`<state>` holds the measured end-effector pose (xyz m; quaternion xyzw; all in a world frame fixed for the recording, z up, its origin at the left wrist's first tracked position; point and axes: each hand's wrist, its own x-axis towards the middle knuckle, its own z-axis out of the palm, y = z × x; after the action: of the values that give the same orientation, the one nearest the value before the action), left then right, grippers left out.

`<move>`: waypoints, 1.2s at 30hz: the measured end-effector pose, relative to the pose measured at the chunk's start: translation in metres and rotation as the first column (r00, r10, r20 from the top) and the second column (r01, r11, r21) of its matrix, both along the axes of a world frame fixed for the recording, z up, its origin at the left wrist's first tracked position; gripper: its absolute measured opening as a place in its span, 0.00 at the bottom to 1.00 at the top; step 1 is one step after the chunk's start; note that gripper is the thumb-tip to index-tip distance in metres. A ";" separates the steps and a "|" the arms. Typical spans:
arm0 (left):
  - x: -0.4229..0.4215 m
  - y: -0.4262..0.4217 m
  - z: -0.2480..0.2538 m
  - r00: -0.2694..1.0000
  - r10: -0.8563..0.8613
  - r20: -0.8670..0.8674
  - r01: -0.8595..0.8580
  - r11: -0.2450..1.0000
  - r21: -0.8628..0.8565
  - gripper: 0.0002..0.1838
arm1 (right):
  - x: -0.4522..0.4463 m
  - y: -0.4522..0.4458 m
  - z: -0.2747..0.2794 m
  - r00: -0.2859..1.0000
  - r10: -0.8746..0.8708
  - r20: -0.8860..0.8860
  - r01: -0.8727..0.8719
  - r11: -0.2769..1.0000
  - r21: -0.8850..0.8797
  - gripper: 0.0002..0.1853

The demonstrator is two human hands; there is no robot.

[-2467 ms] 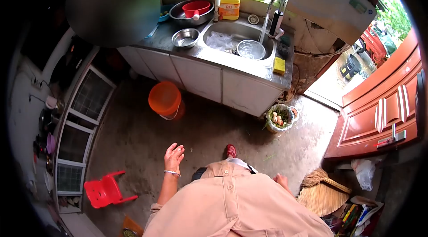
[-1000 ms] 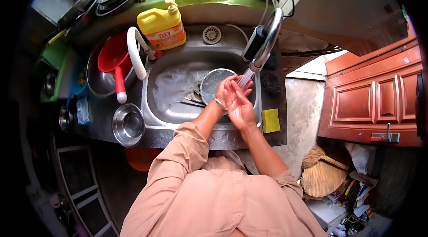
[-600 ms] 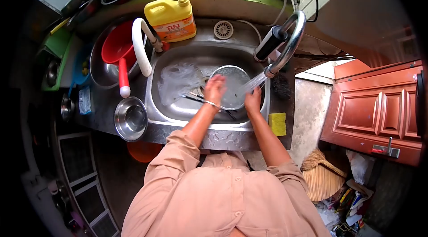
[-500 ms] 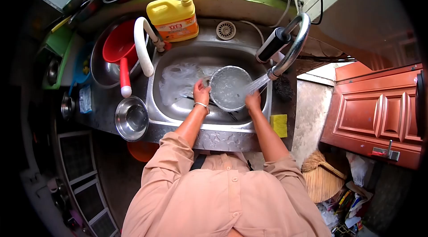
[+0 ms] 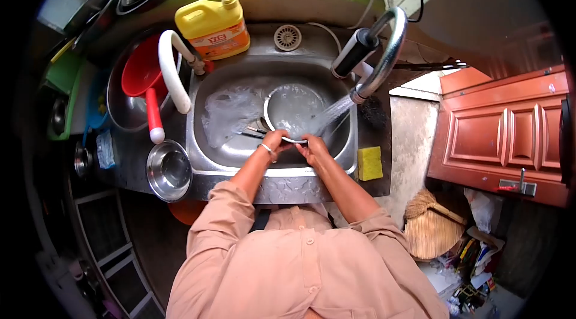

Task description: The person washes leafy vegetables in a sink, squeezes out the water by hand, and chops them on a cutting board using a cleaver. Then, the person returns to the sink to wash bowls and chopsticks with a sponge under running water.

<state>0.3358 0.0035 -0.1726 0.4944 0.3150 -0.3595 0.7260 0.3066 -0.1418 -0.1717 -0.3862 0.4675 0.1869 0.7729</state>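
Observation:
A round metal bowl [image 5: 294, 109] full of water lies in the steel sink [image 5: 231, 160], under the stream from the curved faucet [image 5: 393, 49]. Both hands pinch its near rim, close together: my left hand [image 5: 276, 142] at the left, with a bracelet on the wrist, and my right hand [image 5: 312, 149] just beside it. The bowl's near edge looks slightly raised. Clear plastic film [image 5: 231, 112] lies to the left in the sink, and dark-handled utensils [image 5: 254, 132] show beside the bowl, partly hidden by it.
Left of the sink are a white spout [image 5: 171, 70], a red dipper [image 5: 143, 73] in a large basin, and a small steel bowl [image 5: 169, 170]. A yellow detergent jug [image 5: 213, 30] stands behind. A yellow sponge [image 5: 369, 163] lies at the right edge; a red door [image 5: 498, 133] is beyond.
From standing back from the counter, I have come up to the sink. My hands were cupped under the water, then parted to the bowl's sides, and now meet at its near rim.

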 end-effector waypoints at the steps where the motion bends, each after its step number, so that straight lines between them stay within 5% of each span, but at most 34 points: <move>1: 0.003 0.005 0.018 0.999 -0.039 0.004 0.039 0.999 -0.004 0.07 | 0.001 -0.001 -0.001 0.997 0.071 0.036 -0.069 0.996 -0.058 0.12; 6: 0.015 0.019 0.038 0.998 -0.032 0.050 0.036 0.996 -0.080 0.12 | 0.000 -0.014 0.062 0.940 0.297 0.169 -0.250 0.935 -0.252 0.20; 8: 0.009 0.011 0.045 0.995 0.096 0.007 -0.090 0.957 -0.276 0.16 | -0.021 -0.040 0.083 0.762 0.549 0.345 -0.298 0.769 -0.566 0.21; 9: 0.005 0.004 0.039 0.989 0.143 -0.048 -0.150 0.912 -0.382 0.19 | -0.036 -0.055 0.102 0.729 0.623 0.284 -0.177 0.571 -0.802 0.20; 10: 0.000 -0.003 0.043 0.979 0.184 -0.091 -0.205 0.898 -0.390 0.15 | -0.045 -0.067 0.137 0.694 0.640 0.330 -0.056 0.505 -0.861 0.20; 11: -0.004 -0.009 0.047 0.976 0.187 -0.107 -0.215 0.892 -0.397 0.12 | -0.056 -0.083 0.149 0.655 0.732 0.186 0.155 0.111 -0.982 0.21; 13: -0.010 -0.015 0.048 0.973 0.193 -0.122 -0.227 0.879 -0.419 0.06 | -0.082 -0.108 0.166 0.705 0.697 -0.127 0.070 -0.248 -0.966 0.28; 16: -0.008 -0.022 0.051 0.978 0.133 -0.162 -0.188 0.898 -0.398 0.10 | -0.109 -0.125 0.137 0.709 0.657 -0.255 -0.090 -0.274 -0.958 0.30; 20: 0.005 -0.017 0.059 0.994 0.036 -0.100 -0.066 0.947 -0.315 0.19 | -0.106 -0.125 0.121 0.722 0.649 -0.239 -0.043 -0.303 -0.952 0.31; 24: 0.025 0.005 0.060 0.964 -0.180 0.198 0.135 0.966 0.221 0.27 | -0.103 -0.128 0.119 0.751 0.635 -0.180 -0.037 -0.231 -0.972 0.30; 26: 0.027 0.013 0.071 0.891 -0.251 0.378 0.066 0.896 0.439 0.29 | -0.102 -0.130 0.114 0.802 0.595 0.054 0.012 0.075 -0.997 0.27; 27: 0.031 0.019 0.070 0.891 -0.254 0.377 0.068 0.894 0.443 0.29 | -0.101 -0.129 0.109 0.803 0.593 0.057 0.012 0.080 -0.997 0.27; 28: 0.036 0.023 0.068 0.645 -0.476 0.598 -0.089 0.730 0.678 0.31 | -0.097 -0.127 0.105 0.807 0.564 0.175 0.037 0.247 -0.968 0.27; 29: 0.040 0.026 0.066 0.322 -0.706 0.631 -0.336 0.539 0.773 0.32 | -0.093 -0.127 0.101 0.807 0.517 0.286 0.064 0.405 -0.912 0.26; 32: 0.037 0.016 0.120 0.337 -0.744 0.577 -0.322 0.484 0.813 0.35 | -0.066 -0.097 0.118 0.711 0.568 0.413 0.132 0.469 -0.873 0.25; 34: 0.032 0.012 0.102 0.326 -0.759 0.564 -0.352 0.456 0.817 0.36 | -0.039 -0.073 0.144 0.659 0.637 0.400 0.133 0.424 -0.896 0.25; 35: 0.030 0.008 0.065 0.376 -0.465 0.802 -0.293 0.761 0.578 0.34 | -0.025 -0.063 0.151 0.626 0.675 0.391 0.140 0.397 -0.907 0.25; 36: 0.027 0.006 0.046 0.441 -0.101 0.892 -0.255 0.939 0.232 0.32 | -0.011 -0.057 0.146 0.624 0.674 0.394 0.140 0.400 -0.906 0.25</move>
<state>0.3623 0.0099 -0.1268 0.7086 -0.0367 0.0481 0.7031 0.2952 -0.1985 -0.0256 -0.8429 0.0676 -0.1160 0.5211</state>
